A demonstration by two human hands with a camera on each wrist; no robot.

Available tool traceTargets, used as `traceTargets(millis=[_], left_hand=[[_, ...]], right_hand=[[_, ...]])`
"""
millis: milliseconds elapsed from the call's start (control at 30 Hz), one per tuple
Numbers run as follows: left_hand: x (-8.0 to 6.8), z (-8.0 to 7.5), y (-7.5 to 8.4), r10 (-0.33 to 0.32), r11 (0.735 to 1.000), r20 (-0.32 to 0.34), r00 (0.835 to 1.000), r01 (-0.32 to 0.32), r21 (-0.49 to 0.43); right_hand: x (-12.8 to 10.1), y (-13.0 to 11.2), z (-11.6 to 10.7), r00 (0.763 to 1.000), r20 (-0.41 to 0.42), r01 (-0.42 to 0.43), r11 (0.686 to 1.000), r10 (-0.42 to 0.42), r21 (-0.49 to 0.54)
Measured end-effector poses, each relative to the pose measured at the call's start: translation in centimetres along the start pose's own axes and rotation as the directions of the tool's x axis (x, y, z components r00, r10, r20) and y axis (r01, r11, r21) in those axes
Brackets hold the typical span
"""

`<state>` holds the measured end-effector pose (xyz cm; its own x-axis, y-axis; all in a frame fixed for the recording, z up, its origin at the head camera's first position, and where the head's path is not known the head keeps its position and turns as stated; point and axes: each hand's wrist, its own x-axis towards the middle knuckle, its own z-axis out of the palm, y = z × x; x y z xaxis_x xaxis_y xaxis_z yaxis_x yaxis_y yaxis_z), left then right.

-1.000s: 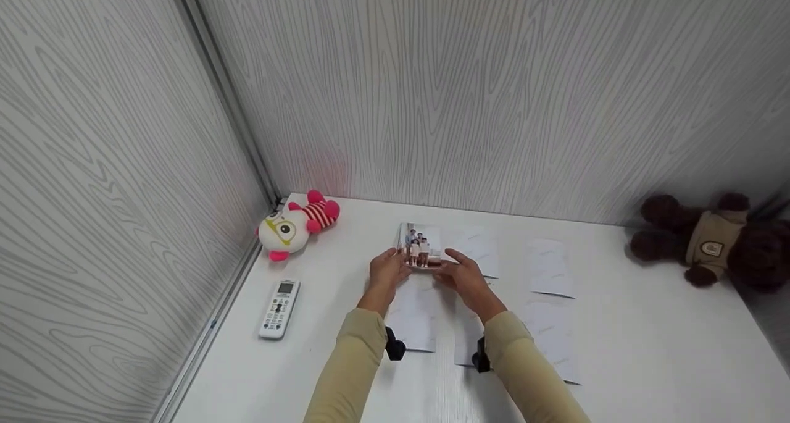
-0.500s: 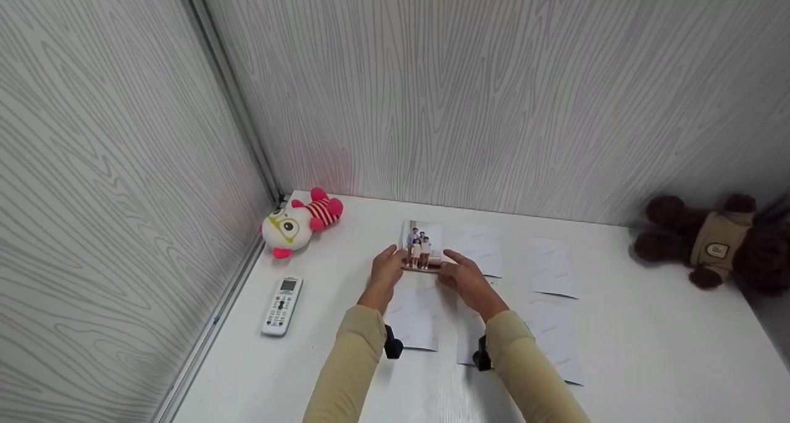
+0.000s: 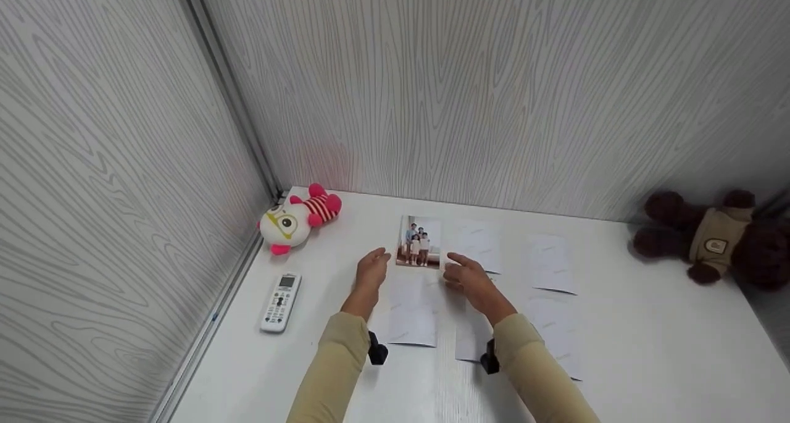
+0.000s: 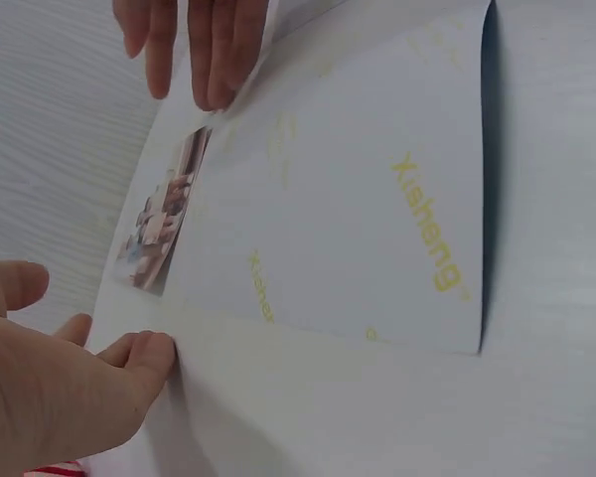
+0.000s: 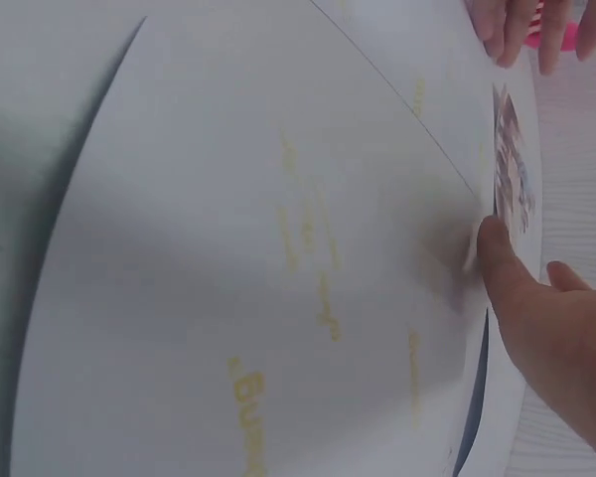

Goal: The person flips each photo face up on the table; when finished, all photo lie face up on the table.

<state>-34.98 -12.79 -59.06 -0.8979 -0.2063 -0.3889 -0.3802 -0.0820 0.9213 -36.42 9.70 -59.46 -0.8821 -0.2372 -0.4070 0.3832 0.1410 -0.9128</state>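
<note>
A glossy photo [image 3: 421,242] of a group of people lies face up on the white table. My left hand [image 3: 371,272] is just off its left edge, fingers loosely bent and holding nothing. On the other side, my right hand [image 3: 470,281] hovers beside the photo's lower right corner, index finger extended, with nothing in its grasp. A white photo sheet [image 4: 348,199] lies face down in front of the photo, yellow print on its back. Under my right hand is another face-down sheet [image 5: 248,258], partly hidden by that forearm in the head view.
More face-down sheets, such as the back one [image 3: 481,244] and the right one [image 3: 551,262], lie to the right. A white remote control [image 3: 281,302] and a pink-and-white plush toy [image 3: 299,219] are at the left. A brown teddy bear [image 3: 716,241] lies far right, below the wall.
Both hands have let go of the photo, which now lies flat on the table. My left hand has drawn back leftward; the right has shifted slightly right.
</note>
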Motion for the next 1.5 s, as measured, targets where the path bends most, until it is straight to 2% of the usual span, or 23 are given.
traceTargets(millis=[133, 267, 433, 600, 733, 867, 1067, 1367, 1500], left_hand=[[-1.5, -2.1, -0.5, -0.068, 0.996, 0.030, 0.997, 0.069, -0.051], [-3.0, -3.7, -0.8, -0.131, 0.991, 0.055, 0.990, 0.132, -0.017], [-4.3, -4.8, -1.0, -0.169, 0.985, 0.097, 0.981, 0.170, -0.005], [-5.5, -5.5, -1.2, -0.202, 0.979, 0.122, 0.972, 0.203, 0.004], [-6.4, -5.5, -1.6, -0.212, 0.977, 0.143, 0.967, 0.214, -0.001], [-7.0, -5.1, -2.1, -0.206, 0.978, 0.145, 0.968, 0.209, -0.001], [-7.0, -4.3, -2.3, -0.212, 0.977, 0.139, 0.967, 0.213, 0.008], [-7.3, -3.5, -2.8, -0.252, 0.966, 0.192, 0.948, 0.258, -0.005], [-7.4, -3.2, -2.7, -0.251, 0.965, 0.200, 0.947, 0.260, -0.023]], right_hand=[[-1.3, 0.0, -0.4, 0.999, -0.004, -0.039, 0.997, 0.039, -0.068], [-2.4, -0.2, -0.8, 0.997, 0.025, -0.077, 0.991, 0.080, -0.106], [-3.6, -0.6, -1.1, 0.992, 0.026, -0.119, 0.990, 0.121, -0.074], [-4.7, -0.4, -0.6, 0.987, 0.029, -0.157, 0.985, 0.159, -0.066], [-5.6, 0.1, -0.1, 0.983, 0.029, -0.177, 0.982, 0.179, -0.064], [-6.4, 0.5, 0.3, 0.981, 0.039, -0.187, 0.982, 0.188, -0.016], [-7.0, 0.8, 1.2, 0.981, 0.054, -0.189, 0.979, 0.185, 0.079], [-7.2, 1.2, 2.4, 0.979, 0.061, -0.200, 0.971, 0.193, 0.134], [-7.1, 1.0, 2.6, 0.979, 0.069, -0.199, 0.968, 0.191, 0.150]])
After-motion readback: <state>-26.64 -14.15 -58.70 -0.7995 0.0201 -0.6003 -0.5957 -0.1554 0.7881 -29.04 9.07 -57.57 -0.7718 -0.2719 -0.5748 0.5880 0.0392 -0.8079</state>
